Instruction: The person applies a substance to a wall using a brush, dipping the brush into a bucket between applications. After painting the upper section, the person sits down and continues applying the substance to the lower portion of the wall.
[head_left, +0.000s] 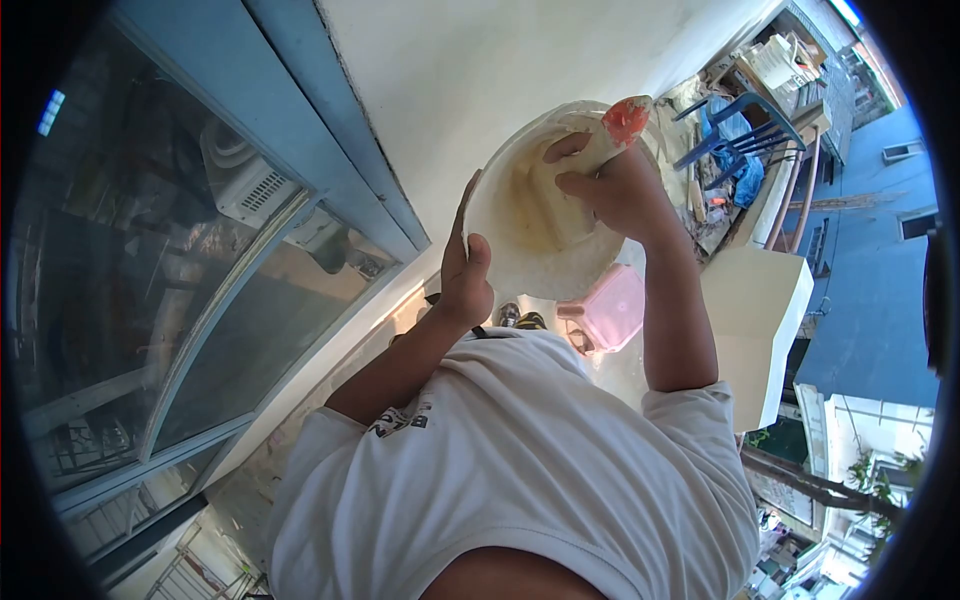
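Note:
My left hand [467, 272] grips the side of a round white bucket [486, 205], thumb over the rim and fingers around the outside. The bucket is tipped so its inside faces me, and pale cream material coats its wall and bottom. My right hand [615, 190] reaches over the far rim, closed on a tool with a red-ended handle [627, 118]. The tool's wide, pale lower part lies inside the bucket against the cream material, so its exact kind is hard to tell.
A white wall [430, 90] stands ahead, beside a blue-framed glass window [220, 300] on the left. Below the bucket is a pink stool [612, 308], near my shoes [522, 318]. At right are a blue plastic chair [745, 135], clutter and a pale ledge [755, 320].

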